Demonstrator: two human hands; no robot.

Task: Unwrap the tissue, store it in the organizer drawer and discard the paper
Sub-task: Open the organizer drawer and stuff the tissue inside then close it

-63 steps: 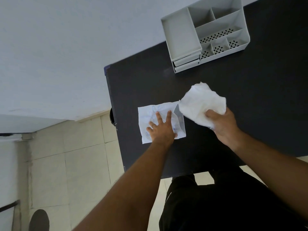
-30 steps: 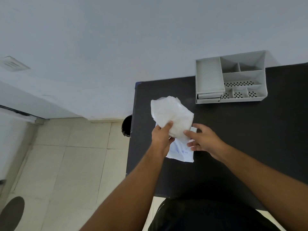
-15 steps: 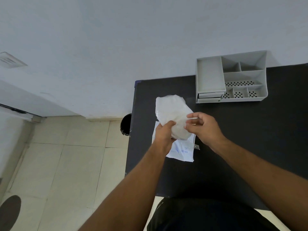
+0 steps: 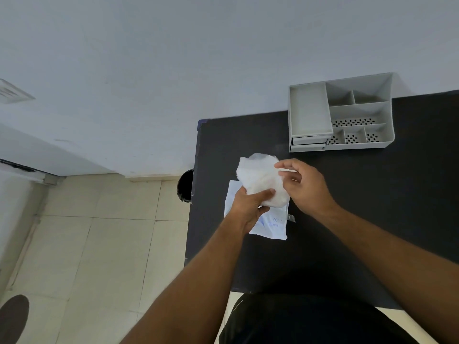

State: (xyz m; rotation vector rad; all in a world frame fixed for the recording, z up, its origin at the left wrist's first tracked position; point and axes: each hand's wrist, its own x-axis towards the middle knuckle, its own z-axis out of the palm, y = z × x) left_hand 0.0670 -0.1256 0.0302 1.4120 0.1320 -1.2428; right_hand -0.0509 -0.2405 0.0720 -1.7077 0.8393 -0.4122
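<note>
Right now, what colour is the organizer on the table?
Light grey organizer, with dark-holed perforated floors in its front compartments; head view.

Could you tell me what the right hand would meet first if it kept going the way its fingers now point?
The right hand points left and slightly away, its fingertips already at the tissue held by the left hand. It would press into the tissue first, though depth is hard to judge.
</note>
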